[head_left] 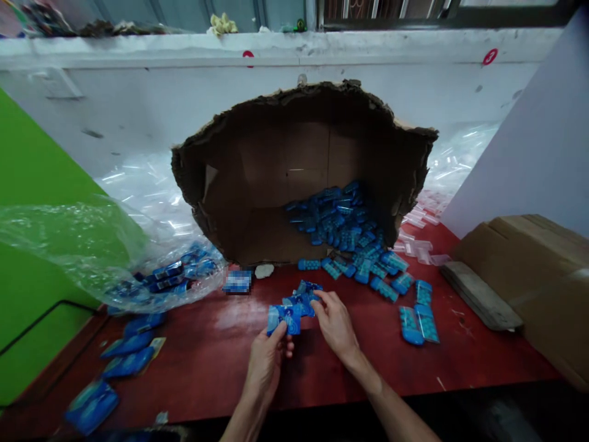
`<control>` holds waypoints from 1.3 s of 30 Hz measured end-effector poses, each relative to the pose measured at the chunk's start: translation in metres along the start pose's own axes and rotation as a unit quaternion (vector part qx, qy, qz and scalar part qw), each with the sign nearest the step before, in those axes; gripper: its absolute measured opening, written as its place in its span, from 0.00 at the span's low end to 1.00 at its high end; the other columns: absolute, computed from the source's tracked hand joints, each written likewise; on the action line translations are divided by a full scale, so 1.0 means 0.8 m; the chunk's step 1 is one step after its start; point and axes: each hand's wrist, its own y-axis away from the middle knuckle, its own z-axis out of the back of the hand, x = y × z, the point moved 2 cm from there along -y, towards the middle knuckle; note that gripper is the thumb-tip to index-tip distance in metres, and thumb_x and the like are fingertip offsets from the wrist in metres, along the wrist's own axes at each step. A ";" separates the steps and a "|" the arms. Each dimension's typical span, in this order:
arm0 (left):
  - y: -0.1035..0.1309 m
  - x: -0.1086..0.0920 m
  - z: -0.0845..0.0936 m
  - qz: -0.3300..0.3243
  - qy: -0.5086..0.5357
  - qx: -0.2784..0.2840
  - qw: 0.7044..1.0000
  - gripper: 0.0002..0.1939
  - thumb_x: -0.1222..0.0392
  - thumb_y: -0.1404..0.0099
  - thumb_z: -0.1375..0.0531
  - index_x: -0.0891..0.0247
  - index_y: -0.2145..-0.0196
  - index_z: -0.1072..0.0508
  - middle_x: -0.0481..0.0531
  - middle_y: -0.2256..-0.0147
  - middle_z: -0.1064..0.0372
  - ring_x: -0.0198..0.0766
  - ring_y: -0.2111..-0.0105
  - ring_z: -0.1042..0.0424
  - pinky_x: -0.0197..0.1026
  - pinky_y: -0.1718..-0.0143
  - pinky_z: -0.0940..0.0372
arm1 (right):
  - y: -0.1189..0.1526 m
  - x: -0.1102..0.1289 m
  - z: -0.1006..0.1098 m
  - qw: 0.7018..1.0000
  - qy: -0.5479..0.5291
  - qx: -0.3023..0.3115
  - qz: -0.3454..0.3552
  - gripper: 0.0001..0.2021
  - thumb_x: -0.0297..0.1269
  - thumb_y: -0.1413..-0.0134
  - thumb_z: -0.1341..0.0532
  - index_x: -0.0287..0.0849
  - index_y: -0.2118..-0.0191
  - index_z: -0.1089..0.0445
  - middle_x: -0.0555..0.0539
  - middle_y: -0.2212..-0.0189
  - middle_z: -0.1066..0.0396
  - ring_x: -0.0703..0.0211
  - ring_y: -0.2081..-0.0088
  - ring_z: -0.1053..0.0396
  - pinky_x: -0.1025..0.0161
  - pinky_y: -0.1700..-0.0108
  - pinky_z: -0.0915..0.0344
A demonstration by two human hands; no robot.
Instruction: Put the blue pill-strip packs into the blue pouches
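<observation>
My left hand [265, 362] is closed, its thumb pressing on a flat blue printed packet [277, 314] held just above the red table. To the right, my right hand [339, 328] has thumb and fingertips pinched at the edge of another blue printed packet [304, 302]. These blue pieces overlap, so I cannot tell how many there are. Beyond my hands, small clear containers with blue contents [363, 270] spill from a torn cardboard box [285, 144]. Three more such containers [427, 323] lie to the right of my right hand.
Clear plastic film [175, 294] covers blue packs at the left, with more blue packs [131, 361] along the red table's [202, 374] left side. A brown carton [529, 276] and a flat grey slab [481, 294] stand right. Clear plastic pieces [421, 245] lie behind.
</observation>
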 end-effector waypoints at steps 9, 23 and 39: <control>0.000 0.015 -0.034 -0.014 -0.003 0.042 0.999 0.13 0.58 0.59 0.36 0.69 0.75 0.30 0.48 0.83 0.33 0.29 0.85 0.37 0.31 0.85 0.45 | 0.009 -0.007 -0.017 0.932 -0.317 0.107 -0.138 0.13 0.44 0.59 0.42 0.37 0.79 0.38 0.58 0.87 0.44 0.74 0.86 0.51 0.74 0.84 0.53; 0.002 0.020 -0.060 0.022 0.026 0.062 0.998 0.12 0.60 0.61 0.34 0.67 0.81 0.33 0.42 0.88 0.38 0.28 0.86 0.40 0.31 0.85 0.43 | 0.026 -0.014 -0.024 0.928 -0.354 0.035 -0.111 0.14 0.48 0.51 0.49 0.40 0.73 0.40 0.57 0.87 0.43 0.70 0.87 0.44 0.73 0.86 0.45; 0.007 0.030 -0.068 0.039 0.020 0.024 0.999 0.17 0.60 0.66 0.32 0.67 0.75 0.30 0.45 0.82 0.32 0.30 0.83 0.36 0.31 0.83 0.40 | 0.037 -0.023 -0.014 0.947 -0.305 -0.033 -0.099 0.16 0.48 0.51 0.49 0.40 0.76 0.41 0.55 0.83 0.43 0.70 0.82 0.45 0.73 0.82 0.46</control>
